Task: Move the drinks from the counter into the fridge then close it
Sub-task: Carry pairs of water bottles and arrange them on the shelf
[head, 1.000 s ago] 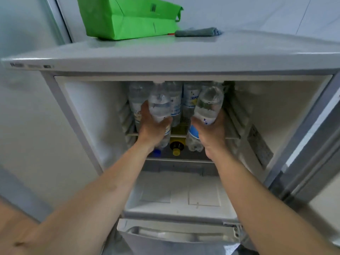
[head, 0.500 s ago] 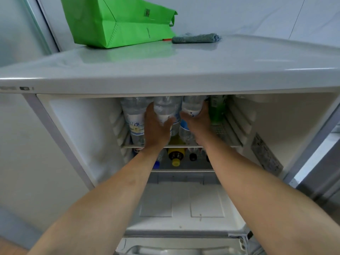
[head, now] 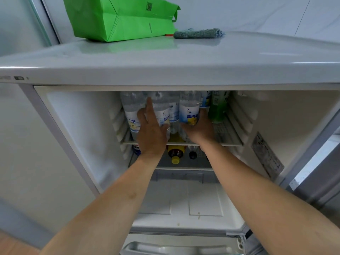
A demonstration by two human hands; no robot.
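Both arms reached forward, side by side. The left hand (head: 151, 132) lay flat with fingers straight. The right hand (head: 199, 128) had its fingers curled in a grip.

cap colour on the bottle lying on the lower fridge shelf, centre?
Yellow. The cap faces the camera in the head view, on a dark-bodied bottle.

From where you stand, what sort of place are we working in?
Probably a home kitchen or pantry corner. You face an open fridge whose wire shelf carries upright water bottles; a green bag and a folded cloth lie on its top, with pale tiled wall behind.
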